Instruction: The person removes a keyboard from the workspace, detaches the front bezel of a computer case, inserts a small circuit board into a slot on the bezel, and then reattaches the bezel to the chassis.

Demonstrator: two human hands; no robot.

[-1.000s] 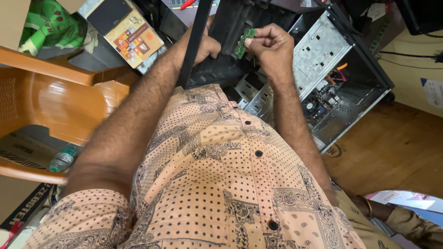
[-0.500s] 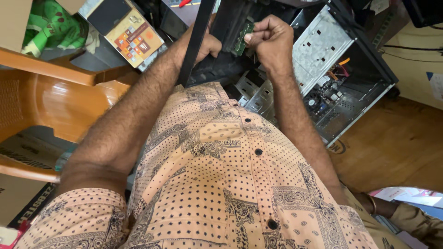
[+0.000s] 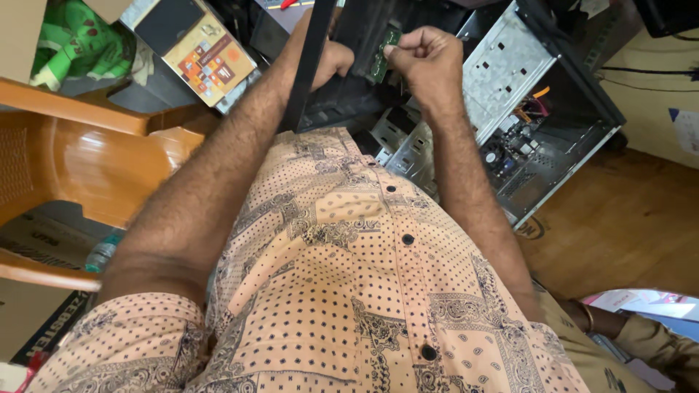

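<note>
Head view: a wooden floor (image 3: pixel 619 218) lies at right, with an open computer case (image 3: pixel 524 109) on its side, its metal drive cage and board showing. An orange plastic chair (image 3: pixel 80 160) stands at left, with a box (image 3: pixel 193 51) and a green toy (image 3: pixel 69 44) beyond it. Another person's sleeve (image 3: pixel 655 342) shows at the lower right corner. Both forearms reach forward over a patterned shirt (image 3: pixel 349 291). The right hand (image 3: pixel 429 62) is curled, thumb and fingers pinching a green memory stick (image 3: pixel 382 54) above the case. The stick's long axis runs steeply up and slightly right in the picture. The left hand (image 3: pixel 331 58) is partly hidden behind a black panel (image 3: pixel 309 65) and seems to grip it.
</note>
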